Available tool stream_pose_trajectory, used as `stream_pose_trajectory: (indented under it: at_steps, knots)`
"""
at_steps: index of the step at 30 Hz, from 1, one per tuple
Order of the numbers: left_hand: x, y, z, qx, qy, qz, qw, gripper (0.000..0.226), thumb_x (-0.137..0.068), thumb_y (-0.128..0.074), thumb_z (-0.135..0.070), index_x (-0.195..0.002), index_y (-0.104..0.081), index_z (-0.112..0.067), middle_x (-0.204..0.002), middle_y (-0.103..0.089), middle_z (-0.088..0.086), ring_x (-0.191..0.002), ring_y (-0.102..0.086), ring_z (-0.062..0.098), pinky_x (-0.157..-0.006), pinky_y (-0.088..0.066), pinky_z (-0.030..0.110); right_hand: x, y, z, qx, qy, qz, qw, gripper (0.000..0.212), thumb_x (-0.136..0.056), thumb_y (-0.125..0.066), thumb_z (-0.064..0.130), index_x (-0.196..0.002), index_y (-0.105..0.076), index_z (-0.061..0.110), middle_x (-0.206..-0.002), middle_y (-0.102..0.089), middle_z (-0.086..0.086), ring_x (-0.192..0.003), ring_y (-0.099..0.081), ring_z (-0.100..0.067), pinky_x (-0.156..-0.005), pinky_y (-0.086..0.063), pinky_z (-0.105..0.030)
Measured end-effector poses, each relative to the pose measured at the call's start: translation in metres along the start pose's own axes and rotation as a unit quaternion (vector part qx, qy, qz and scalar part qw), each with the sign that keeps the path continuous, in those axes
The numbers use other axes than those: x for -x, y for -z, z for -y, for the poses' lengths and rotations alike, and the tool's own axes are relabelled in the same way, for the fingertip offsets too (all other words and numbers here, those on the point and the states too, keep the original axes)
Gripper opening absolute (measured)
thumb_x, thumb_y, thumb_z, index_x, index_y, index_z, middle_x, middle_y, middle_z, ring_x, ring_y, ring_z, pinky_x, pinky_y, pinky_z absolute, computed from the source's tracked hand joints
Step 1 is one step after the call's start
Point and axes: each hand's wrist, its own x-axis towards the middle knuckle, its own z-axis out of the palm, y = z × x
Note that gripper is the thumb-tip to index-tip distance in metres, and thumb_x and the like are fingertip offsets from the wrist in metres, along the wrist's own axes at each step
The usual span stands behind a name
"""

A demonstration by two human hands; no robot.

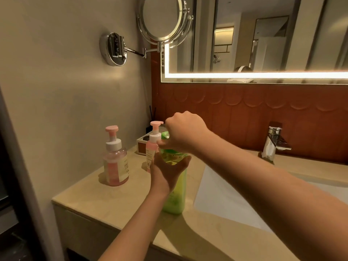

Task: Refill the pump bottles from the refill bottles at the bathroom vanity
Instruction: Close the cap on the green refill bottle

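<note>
While the green refill bottle (174,202) stands upright on the vanity counter (113,200) just left of the sink basin (226,194), both hands are on it. The left hand (167,170) reaches up from below, its forearm rising from the bottom edge. Its palm and fingers are wrapped round the bottle's upper body just under the shoulder. The right hand (185,129) comes in from the right on a long bare forearm that crosses above the basin. It is curled knuckles-up over the bottle's top, its fingertips closed on the green cap (165,135). That hand covers most of the cap, so whether the cap sits tight or loose cannot be told.

Directly behind the green bottle, partly hidden by it and by both hands, stands a slim pink pump bottle (153,146). A wider pink pump bottle (115,162) stands apart to the left, near the side wall. A small box (141,146) sits at the back of the counter, with dark reed sticks (152,112) rising behind it.

The counter is pale beige stone. A chrome faucet (274,144) stands at the basin's far edge, against a red-brown tiled backsplash (244,113). Above hangs a large mirror with a lit border (263,75), and a round swing-arm mirror (162,17) is fixed to the side wall.
</note>
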Motion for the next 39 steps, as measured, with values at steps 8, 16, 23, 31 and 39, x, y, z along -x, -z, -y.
stream_pose_trajectory:
  at_steps: [8,16,23,31,39]
  knots:
    - [0.002,0.005,-0.004,0.039,-0.021,0.03,0.999,0.024,-0.091,-0.055,-0.008,-0.11,-0.053,-0.023,-0.098,-0.062,0.004,-0.088,-0.066,0.011,-0.073,-0.058,0.026,-0.006,-0.032,0.003,-0.209,-0.073,-0.007,0.975,0.063,-0.088,-0.04,0.059,-0.133,-0.036,0.016,-0.14,-0.036,-0.004,-0.127,-0.035,-0.024,-0.101,-0.039,-0.042]
    - [0.004,-0.001,-0.004,0.045,0.021,-0.002,0.999,0.043,-0.079,-0.07,-0.004,-0.116,-0.051,-0.014,-0.104,-0.061,0.001,-0.088,-0.062,0.008,-0.071,-0.055,0.02,0.017,-0.003,-0.032,-0.361,0.024,0.141,0.922,0.043,-0.093,-0.052,0.027,-0.134,-0.047,0.015,-0.131,-0.051,-0.005,-0.109,-0.049,-0.014,-0.067,-0.046,-0.013]
    - [0.003,0.001,0.001,0.086,0.022,0.02,0.996,0.047,-0.077,-0.067,0.005,-0.119,-0.054,-0.009,-0.107,-0.062,0.008,-0.099,-0.063,0.012,-0.071,-0.054,0.017,0.0,-0.006,-0.021,-0.13,0.011,0.045,0.99,0.056,-0.074,-0.062,0.061,-0.103,-0.068,0.013,-0.094,-0.068,-0.001,-0.08,-0.064,-0.015,-0.06,-0.052,-0.02]
    - [0.002,-0.002,0.004,0.119,0.024,0.009,0.993,0.07,-0.056,-0.083,-0.021,-0.118,-0.051,-0.013,-0.109,-0.061,0.01,-0.102,-0.061,0.019,-0.087,-0.052,0.028,-0.008,-0.037,0.0,-0.201,-0.112,0.017,0.973,0.046,-0.091,-0.037,0.055,-0.106,-0.055,0.016,-0.106,-0.052,-0.009,-0.094,-0.05,-0.024,-0.083,-0.048,-0.037]
    - [-0.002,0.009,0.002,0.024,-0.032,0.101,0.994,0.054,-0.063,-0.079,-0.038,-0.107,-0.051,-0.029,-0.101,-0.063,-0.005,-0.099,-0.063,0.015,-0.075,-0.051,0.013,0.005,-0.016,-0.05,-0.412,0.039,0.239,0.879,0.059,-0.085,-0.062,0.033,-0.139,-0.039,0.026,-0.127,-0.046,0.004,-0.113,-0.047,-0.014,-0.087,-0.048,-0.023]
